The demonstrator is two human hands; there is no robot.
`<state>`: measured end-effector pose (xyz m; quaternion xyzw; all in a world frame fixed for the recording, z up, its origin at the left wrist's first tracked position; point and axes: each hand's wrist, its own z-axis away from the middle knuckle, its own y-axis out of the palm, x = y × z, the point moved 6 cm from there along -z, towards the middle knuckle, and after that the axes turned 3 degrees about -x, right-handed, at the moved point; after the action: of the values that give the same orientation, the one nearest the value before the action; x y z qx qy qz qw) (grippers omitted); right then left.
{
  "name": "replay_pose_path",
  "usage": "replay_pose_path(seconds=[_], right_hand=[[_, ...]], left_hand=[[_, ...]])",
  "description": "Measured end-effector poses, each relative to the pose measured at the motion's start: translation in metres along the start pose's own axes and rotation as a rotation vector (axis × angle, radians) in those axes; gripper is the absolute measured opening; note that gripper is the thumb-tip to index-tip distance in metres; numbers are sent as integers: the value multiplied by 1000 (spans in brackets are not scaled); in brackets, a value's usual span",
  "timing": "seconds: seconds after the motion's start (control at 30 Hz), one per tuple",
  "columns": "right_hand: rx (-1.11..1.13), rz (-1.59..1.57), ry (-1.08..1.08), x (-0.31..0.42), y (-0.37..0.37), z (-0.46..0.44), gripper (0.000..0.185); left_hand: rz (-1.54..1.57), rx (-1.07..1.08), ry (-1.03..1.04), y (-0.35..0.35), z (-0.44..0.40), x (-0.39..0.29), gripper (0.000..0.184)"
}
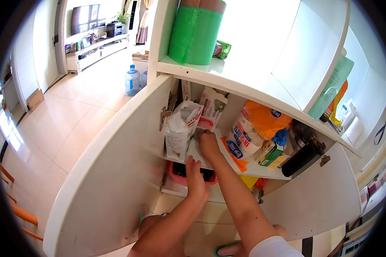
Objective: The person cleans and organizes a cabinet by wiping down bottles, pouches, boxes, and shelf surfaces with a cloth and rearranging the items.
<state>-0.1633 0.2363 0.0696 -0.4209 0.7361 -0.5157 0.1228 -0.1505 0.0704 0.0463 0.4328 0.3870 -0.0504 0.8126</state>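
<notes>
My right hand [209, 144] reaches into the open cabinet, its fingers curled at a small greyish thing I cannot make out. Just left of it stands a white printed bag [182, 132] with a crumpled top. Behind the hand leans a white and pink packet [212, 105]. Lower down, my left hand [194, 176] is held with its fingers stretched out, in front of a pink basket [176, 177] on the lower level. It appears to hold nothing. To the right on the shelf [221, 128] are a white and blue package [242, 139] and an orange bag [268, 120].
Two cabinet doors, the left [103, 180] and right [317, 192], stand swung out on both sides of my arms. A black cylinder [302, 160] and a green box [271, 155] sit at the shelf's right. A green-wrapped roll [196, 36] stands on the ledge above.
</notes>
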Motion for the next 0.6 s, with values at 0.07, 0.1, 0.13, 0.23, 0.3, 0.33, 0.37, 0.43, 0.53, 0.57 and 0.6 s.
replay_pose_path(seconds=[0.07, 0.1, 0.13, 0.23, 0.3, 0.33, 0.37, 0.43, 0.53, 0.57, 0.6], right_hand=[[-37, 20, 6, -3, 10, -13, 30], [-39, 19, 8, -3, 11, -16, 30], [-51, 35, 25, -4, 10, -17, 30], [-78, 94, 37, -4, -2, -11, 30], [-86, 145, 29, -1, -17, -2, 29], [-80, 187, 50, 0, -24, 4, 25], [-73, 231, 70, 0, -31, 8, 21], [-20, 332, 8, -3, -32, 26, 18], [1, 324, -21, 0, -45, 66, 16], [-29, 213, 8, 3, -54, 78, 16], [-28, 214, 7, 6, -60, 86, 16]], left_hand=[[-1, 4, 3, 0, -1, -1, 60], [0, 3, 1, 0, -2, -1, 61], [-1, 2, -1, 0, -1, 0, 61], [4, 4, -14, 0, -1, 0, 61], [25, -34, 0, 0, -2, 1, 59], [50, -71, 14, -2, -2, 1, 57], [54, -73, 11, -4, -3, 2, 57], [26, -23, 25, -4, -6, 3, 61], [17, 4, -14, -3, -9, 11, 65], [18, 5, -14, -2, -9, 12, 65], [-4, 5, -67, 0, -8, 16, 65]])
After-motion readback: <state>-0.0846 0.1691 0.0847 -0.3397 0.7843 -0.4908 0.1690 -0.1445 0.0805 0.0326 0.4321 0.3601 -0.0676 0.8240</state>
